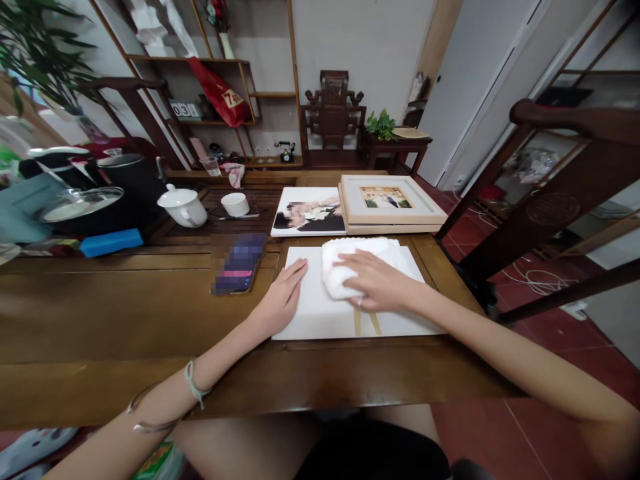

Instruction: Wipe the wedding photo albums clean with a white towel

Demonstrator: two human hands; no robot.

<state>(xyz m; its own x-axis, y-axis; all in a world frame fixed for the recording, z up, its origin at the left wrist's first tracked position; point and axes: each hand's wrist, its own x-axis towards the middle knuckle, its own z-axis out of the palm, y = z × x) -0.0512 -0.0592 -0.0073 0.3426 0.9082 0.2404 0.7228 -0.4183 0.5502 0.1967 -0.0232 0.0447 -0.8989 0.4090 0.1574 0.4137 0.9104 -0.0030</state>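
A white rectangular board (320,320) lies flat on the wooden table in front of me, with two tan strips (357,321) showing near its front edge. My right hand (373,280) grips a folded white towel (367,250) and presses it on the board, its fingers spread over the cloth. The towel hides the board's upper middle. At the board's left edge, my left hand (285,297) rests flat with its fingers stretched out together, holding nothing. Whatever is on the board's underside is hidden.
Behind the board lie a photo print (310,212) and stacked frames (393,200). A phone (239,265) lies left of my left hand. Farther left are a lidded white bowl (183,205), a small white cup (235,204), a blue block (111,243) and pots. A wooden chair (545,193) stands right.
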